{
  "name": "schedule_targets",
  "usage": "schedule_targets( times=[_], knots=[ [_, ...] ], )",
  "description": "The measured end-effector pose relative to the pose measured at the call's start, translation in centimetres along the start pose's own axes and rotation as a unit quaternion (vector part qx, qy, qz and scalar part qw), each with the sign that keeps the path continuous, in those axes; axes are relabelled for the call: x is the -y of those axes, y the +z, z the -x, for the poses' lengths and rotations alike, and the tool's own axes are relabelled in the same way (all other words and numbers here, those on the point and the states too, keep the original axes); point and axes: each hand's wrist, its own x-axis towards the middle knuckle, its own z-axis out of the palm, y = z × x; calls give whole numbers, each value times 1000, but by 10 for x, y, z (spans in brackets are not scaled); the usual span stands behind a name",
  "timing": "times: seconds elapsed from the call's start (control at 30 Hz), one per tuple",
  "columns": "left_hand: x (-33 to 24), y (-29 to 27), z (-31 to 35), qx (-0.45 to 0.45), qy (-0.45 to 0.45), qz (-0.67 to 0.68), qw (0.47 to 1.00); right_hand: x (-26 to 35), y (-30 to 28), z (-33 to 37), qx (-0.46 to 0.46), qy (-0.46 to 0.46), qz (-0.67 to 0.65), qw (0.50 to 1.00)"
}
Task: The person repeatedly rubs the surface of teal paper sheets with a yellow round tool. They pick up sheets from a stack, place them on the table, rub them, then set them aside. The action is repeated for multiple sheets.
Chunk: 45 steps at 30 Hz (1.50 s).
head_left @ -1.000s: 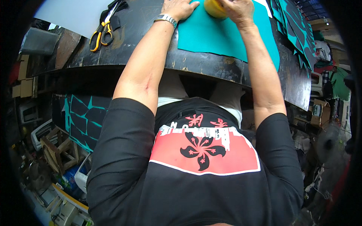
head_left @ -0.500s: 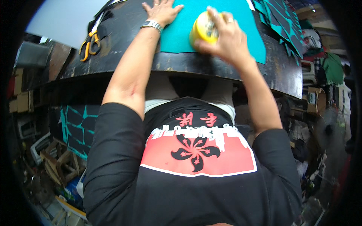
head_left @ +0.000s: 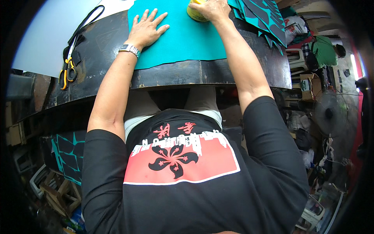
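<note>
My left hand [head_left: 146, 30] lies flat with fingers spread on the left part of a teal sheet [head_left: 183, 43] of felt-like material. A metal-banded watch [head_left: 129, 49] is on that wrist. Toward the far side of the sheet, my right hand [head_left: 215, 8] is wrapped round a yellow, can-shaped object [head_left: 196, 15], which rests on the sheet; its top is partly hidden by my fingers. Scissors [head_left: 69, 71] with yellow and black handles lie on the table left of my left hand.
The dark, worn table [head_left: 167, 75] has its near edge in front of me. Teal sheets with dark patches [head_left: 263, 19] are stacked at the far right. A pale panel [head_left: 50, 31] covers the far left. To the right are a fan [head_left: 329, 113] and a cardboard box [head_left: 310, 86].
My right hand has moved farther away with the yellow can-shaped object. My left hand stays spread on the sheet. The whole view has shifted, bringing more of the sheet's left side into sight.
</note>
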Motion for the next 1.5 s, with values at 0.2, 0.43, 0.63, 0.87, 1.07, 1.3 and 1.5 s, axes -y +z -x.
schedule_targets(
  times=[0.2,0.43,0.63,0.87,1.07,1.3,1.5],
  knots=[
    [3,-1,2,29,-24,20,999,9,-50,66,112,81,215,967],
    [-27,-5,-2,28,-69,29,997,16,-118,181,59,55,154,985],
    [-31,-6,3,8,-47,12,999,-43,-66,74,22,155,249,956],
    [-31,-13,3,23,-77,20,997,-85,-73,26,146,169,112,968],
    [-32,-20,6,19,-81,16,996,-71,-146,141,49,114,194,973],
    [74,-9,-6,8,96,-65,993,-40,-143,154,48,129,205,969],
    [85,23,-7,-61,98,27,993,79,-32,111,78,-58,84,992]
  ],
)
